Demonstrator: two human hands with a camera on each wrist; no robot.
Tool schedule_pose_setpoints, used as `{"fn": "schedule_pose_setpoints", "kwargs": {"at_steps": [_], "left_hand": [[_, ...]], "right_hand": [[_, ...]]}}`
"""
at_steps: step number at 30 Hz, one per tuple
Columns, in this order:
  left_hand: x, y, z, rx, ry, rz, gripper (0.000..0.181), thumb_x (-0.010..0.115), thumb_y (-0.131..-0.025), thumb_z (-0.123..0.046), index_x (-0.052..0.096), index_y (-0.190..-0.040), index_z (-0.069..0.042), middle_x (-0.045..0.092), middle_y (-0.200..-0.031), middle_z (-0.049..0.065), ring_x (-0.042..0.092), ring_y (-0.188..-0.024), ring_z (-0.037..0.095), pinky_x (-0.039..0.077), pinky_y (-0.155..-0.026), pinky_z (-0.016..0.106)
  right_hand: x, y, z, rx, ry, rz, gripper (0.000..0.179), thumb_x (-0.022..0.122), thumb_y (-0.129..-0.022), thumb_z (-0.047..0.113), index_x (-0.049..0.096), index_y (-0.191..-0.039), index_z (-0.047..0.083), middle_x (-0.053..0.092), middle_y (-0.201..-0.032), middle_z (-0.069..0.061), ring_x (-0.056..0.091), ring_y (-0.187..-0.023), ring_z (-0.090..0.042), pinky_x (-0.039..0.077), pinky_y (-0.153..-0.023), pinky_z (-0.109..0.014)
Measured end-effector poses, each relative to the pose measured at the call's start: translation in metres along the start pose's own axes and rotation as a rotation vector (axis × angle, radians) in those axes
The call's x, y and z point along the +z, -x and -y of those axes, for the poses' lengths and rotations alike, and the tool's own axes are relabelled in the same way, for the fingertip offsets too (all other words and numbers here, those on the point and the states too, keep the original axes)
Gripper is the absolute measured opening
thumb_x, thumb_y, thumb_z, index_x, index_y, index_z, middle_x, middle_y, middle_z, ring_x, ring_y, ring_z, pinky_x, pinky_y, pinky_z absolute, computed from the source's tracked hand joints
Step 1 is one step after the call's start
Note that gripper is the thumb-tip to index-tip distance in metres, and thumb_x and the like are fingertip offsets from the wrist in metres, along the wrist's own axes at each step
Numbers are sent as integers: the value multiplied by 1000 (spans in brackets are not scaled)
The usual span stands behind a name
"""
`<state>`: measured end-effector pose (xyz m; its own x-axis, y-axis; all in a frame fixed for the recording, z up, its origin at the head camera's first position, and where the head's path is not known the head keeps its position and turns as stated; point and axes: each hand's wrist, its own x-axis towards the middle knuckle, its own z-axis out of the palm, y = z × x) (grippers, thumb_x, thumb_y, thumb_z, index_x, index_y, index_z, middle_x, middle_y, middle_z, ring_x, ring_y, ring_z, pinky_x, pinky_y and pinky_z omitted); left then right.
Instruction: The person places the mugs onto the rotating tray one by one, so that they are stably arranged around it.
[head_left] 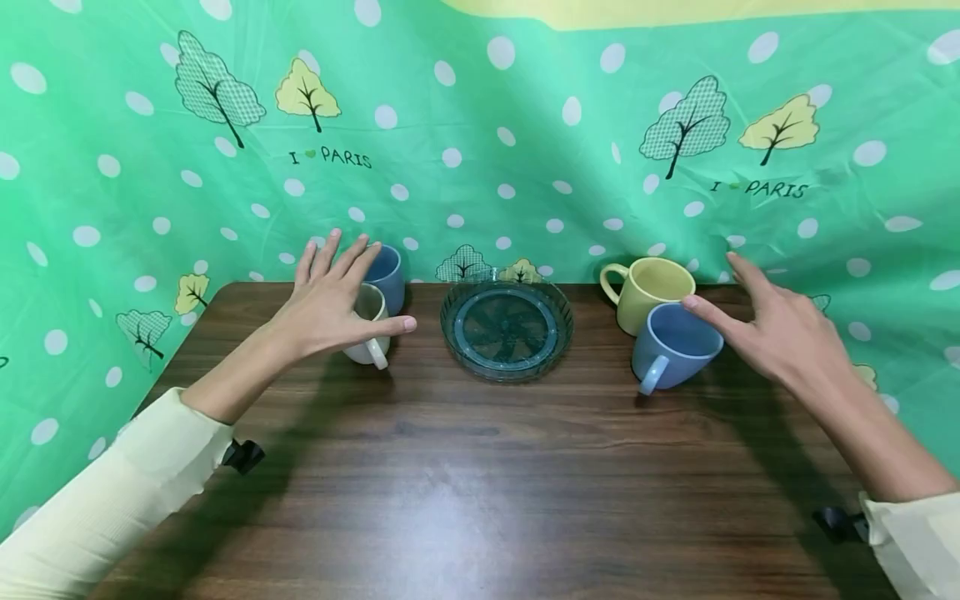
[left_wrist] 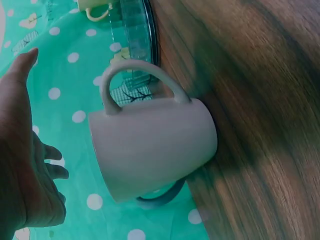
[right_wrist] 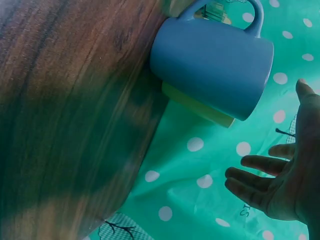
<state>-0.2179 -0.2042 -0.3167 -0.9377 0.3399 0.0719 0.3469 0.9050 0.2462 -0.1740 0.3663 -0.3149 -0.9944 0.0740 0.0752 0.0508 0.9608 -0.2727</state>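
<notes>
the counter (head_left: 480, 500) is wood-grained with a soft sheen; the dish (head_left: 467, 353) shiny, glass or plastic. near left mug (left_wrist: 155, 145), near right mug (right_wrist: 212, 65): smooth, ceramic-looking. backdrop (head_left: 468, 117): creased cloth. left sleeve (head_left: 112, 492): matt.

The kind of room cannot be told for certain; a homely setting is suggested by green dotted fabric (head_left: 480, 117), printed with trees (head_left: 307, 93), hung behind a wood-grain counter (head_left: 480, 467) where mugs (head_left: 675, 354) are set.
</notes>
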Motion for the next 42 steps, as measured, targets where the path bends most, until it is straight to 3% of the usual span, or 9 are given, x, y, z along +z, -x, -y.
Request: {"fn": "schedule_pose_setpoints", "kwargs": {"at_steps": [8,16,27,42], "left_hand": [[2,0,-13,33,18,26,123,63,-93,-89,15,-184,-21,13,-192,10,-9,-180,36,-10,-144,65],[7,0,-23,62,45,46,122,62,-94,-90,14,-184,-24,13,-192,7,-4,-181,34,-3,-146,61],[14,6,-38,135,29,38,118,65,-96,-86,17,-183,-24,18,-192,6,2,-181,33,6,-145,65],[30,13,-60,192,73,64,112,65,-98,-82,20,-183,-23,21,-191,6,2,-181,32,0,-147,59]], "right_hand": [[2,8,-5,1,-26,-7,101,52,-108,78,13,-184,23,37,-169,-47,43,-136,-78,39,-99,-90],[7,16,-13,-2,-47,5,97,49,-112,74,19,-182,13,37,-170,-45,40,-143,-76,36,-106,-88],[19,30,-25,-17,-86,7,83,46,-116,66,37,-176,10,46,-163,-46,44,-140,-75,39,-104,-85],[34,44,-32,-36,-125,13,71,48,-118,58,56,-159,0,60,-147,-48,56,-129,-72,46,-95,-81]]}}
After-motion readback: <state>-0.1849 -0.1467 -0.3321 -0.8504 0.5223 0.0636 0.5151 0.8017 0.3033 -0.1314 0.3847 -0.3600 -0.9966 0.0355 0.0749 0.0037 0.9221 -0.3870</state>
